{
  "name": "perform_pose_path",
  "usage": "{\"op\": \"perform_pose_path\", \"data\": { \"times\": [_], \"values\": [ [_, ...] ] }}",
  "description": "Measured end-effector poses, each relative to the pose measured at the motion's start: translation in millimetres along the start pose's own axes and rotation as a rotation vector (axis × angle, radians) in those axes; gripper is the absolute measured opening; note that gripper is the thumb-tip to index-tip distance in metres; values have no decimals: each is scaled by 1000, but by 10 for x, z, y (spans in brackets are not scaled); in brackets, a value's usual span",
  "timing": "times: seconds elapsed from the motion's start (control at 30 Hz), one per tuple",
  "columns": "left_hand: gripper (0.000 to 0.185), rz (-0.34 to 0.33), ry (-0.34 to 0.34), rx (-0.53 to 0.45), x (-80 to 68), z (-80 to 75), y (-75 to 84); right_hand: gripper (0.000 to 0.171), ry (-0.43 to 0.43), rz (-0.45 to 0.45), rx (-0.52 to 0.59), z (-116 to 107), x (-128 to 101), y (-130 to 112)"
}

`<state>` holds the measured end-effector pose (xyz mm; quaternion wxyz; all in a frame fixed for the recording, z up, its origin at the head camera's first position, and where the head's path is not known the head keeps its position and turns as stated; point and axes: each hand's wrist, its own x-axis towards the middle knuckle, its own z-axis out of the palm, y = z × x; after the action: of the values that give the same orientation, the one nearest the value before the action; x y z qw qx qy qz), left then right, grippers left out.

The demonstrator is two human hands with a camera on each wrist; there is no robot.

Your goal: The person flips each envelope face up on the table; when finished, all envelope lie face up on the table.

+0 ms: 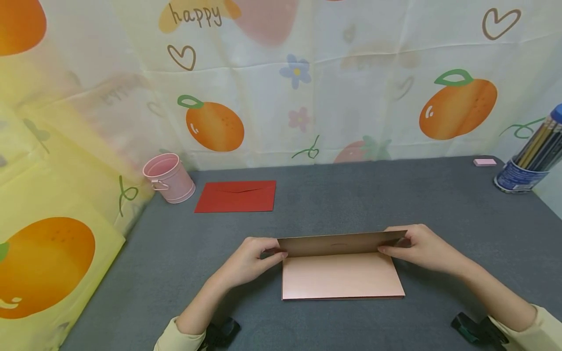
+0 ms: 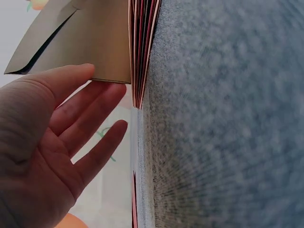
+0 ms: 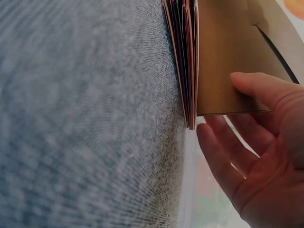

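Observation:
A pale pink paper folder lies in front of me on the table, its brown-backed flap raised along the far side. My left hand pinches the flap's left end between thumb and fingers. At the other end, my right hand pinches the flap's right corner the same way. Seen edge-on in the left wrist view, several pink and red layers are stacked under the flap. In the right wrist view the thumb presses the flap's brown face, with fingers behind it; a curved dark slit crosses this face.
A red envelope lies behind the folder to the left, beside a small pink bucket. At the back right stand a blue cup of pencils and a pink eraser. A patterned cloth hangs along the grey table's back edge.

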<state>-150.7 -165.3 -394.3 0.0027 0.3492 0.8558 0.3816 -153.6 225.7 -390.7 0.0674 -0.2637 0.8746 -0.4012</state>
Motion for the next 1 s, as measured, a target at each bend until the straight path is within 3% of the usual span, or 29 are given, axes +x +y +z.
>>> {"op": "perform_pose_path", "data": {
  "times": [0.2,0.4,0.63,1.0],
  "values": [
    [14,0,-15,19,-10,11,-18,8,-30,-41,9,6,4,20],
    [10,-6,-22,2,-10,10,-19,21,-10,16,-22,3,9,14],
    [5,-19,-6,-32,-4,11,-47,11,51,40,-27,-1,44,-9],
    [9,-201,92,-131,-12,-12,-79,20,39,139,-16,-6,164,-5]
  ]
}}
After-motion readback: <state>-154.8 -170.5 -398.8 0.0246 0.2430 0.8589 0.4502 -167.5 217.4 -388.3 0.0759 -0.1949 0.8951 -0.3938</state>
